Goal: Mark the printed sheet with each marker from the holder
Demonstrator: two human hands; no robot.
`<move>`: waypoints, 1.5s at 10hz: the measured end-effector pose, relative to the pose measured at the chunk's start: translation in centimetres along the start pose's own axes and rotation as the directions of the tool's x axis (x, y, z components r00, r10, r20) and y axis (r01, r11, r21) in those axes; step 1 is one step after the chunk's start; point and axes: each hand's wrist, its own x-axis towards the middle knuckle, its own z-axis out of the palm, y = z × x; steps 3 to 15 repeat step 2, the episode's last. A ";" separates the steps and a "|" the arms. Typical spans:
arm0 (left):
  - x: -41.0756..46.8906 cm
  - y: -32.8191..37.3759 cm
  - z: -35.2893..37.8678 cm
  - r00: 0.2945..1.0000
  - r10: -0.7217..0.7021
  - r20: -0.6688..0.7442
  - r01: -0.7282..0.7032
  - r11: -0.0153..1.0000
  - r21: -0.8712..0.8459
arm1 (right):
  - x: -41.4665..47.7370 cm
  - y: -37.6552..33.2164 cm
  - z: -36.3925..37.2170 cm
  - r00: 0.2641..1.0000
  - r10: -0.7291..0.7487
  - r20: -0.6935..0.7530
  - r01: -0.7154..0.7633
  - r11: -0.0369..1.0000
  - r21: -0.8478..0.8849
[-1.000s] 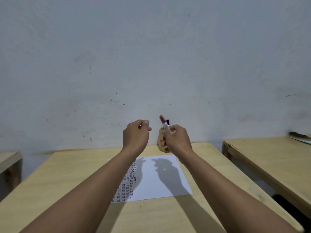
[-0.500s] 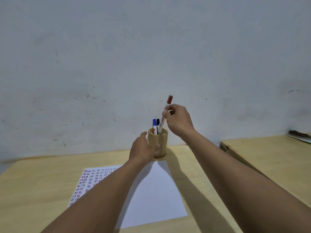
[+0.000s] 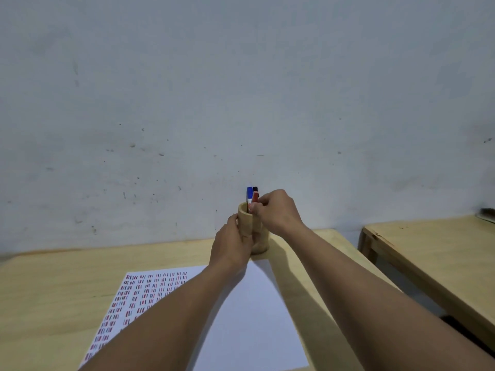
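Looking down from the head camera, you see the round pale wooden holder (image 3: 253,228) standing at the far edge of the light wooden table (image 3: 48,285), just beyond the far edge of the white printed sheet (image 3: 249,311), whose left part is covered with rows of short red and dark strokes. Your left hand (image 3: 231,243) is wrapped around the holder's near left wall, steadying it. Your right hand (image 3: 276,210) sits at the rim on the right side, fingertips (image 3: 257,206) pinched together on the red-capped marker (image 3: 255,197), which stands nearly upright inside the holder. Touching it on its left are the blue-capped marker (image 3: 249,193) and, behind, a black-capped marker (image 3: 255,189). All three have their long axes running straight up out of the holder, so your next pick likely calls for a vertical pull. The right hand is clearly nearer to the caps, directly beside them. Another pale wooden table (image 3: 434,253) stands well apart on the right.
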 end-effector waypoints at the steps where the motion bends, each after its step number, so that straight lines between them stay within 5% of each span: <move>1: -0.2 0.0 0.1 1.000 -0.008 0.007 0.008 1.000 0.000 | -0.4 -0.4 -0.6 1.000 -0.016 0.000 0.016 1.000 0.019; 15: -0.4 0.1 -0.3 0.997 -0.071 0.006 0.071 0.997 0.036 | -1.5 -1.0 -1.8 0.999 -0.031 -0.028 0.032 0.999 0.037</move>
